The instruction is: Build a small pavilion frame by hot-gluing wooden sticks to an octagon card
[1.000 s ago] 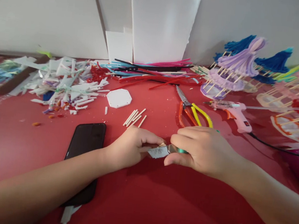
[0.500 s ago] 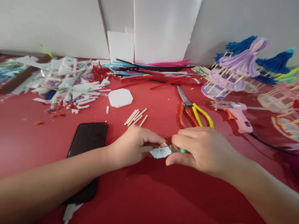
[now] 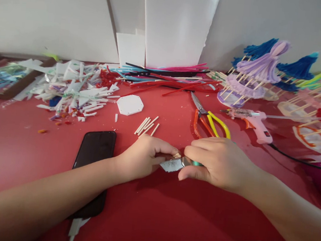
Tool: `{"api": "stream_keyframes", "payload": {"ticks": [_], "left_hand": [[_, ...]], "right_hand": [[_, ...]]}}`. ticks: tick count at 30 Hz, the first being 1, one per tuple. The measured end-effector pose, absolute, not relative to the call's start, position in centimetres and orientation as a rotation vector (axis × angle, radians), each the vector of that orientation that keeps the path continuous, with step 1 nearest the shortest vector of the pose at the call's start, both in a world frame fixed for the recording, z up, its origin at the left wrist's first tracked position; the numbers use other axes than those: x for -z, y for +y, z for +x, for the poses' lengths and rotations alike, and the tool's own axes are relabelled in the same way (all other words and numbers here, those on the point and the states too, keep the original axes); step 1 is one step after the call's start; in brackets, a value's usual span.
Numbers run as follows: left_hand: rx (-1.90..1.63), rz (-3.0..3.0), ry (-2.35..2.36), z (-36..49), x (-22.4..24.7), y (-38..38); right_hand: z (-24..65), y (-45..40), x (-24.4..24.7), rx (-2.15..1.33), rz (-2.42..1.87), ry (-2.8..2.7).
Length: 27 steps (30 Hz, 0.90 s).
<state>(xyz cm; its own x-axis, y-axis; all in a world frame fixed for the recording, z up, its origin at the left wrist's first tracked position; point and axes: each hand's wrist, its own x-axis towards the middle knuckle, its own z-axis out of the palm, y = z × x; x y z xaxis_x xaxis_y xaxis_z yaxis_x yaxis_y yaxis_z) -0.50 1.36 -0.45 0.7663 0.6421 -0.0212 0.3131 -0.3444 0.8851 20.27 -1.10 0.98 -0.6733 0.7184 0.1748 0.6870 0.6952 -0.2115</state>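
"Watching the head view from here, I want the key relation first: where is the metal blade (image 3: 172, 165)?"

"I have it between the hands, above the table (image 3: 151, 218). Its long axis runs left to right; the right hand (image 3: 216, 162) is nearer, closed round its green handle (image 3: 197, 163)."

"And the left hand (image 3: 141, 154)?"

"I see it pinched narrow on a pale wooden piece (image 3: 177, 156) just beyond the blade's far edge. Whether the two touch, I can't tell; fingers hide most of the piece."

"The loose sticks (image 3: 146, 126)?"

"Just beyond the left hand, slanting from near left to far right."

"What differs from a second ago?"

"Little, by my reading: the whole scene sits slightly further right, a small camera shift. Both grips look the same."
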Motion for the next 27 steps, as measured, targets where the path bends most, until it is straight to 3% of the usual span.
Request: {"api": "stream_keyframes", "payload": {"ticks": [27], "left_hand": [[-0.384,1.897,0.748,-0.41,0.04,1.35]], "right_hand": [[20.11,-1.19,-1.06,-0.284,-1.180,-2.652]]}}
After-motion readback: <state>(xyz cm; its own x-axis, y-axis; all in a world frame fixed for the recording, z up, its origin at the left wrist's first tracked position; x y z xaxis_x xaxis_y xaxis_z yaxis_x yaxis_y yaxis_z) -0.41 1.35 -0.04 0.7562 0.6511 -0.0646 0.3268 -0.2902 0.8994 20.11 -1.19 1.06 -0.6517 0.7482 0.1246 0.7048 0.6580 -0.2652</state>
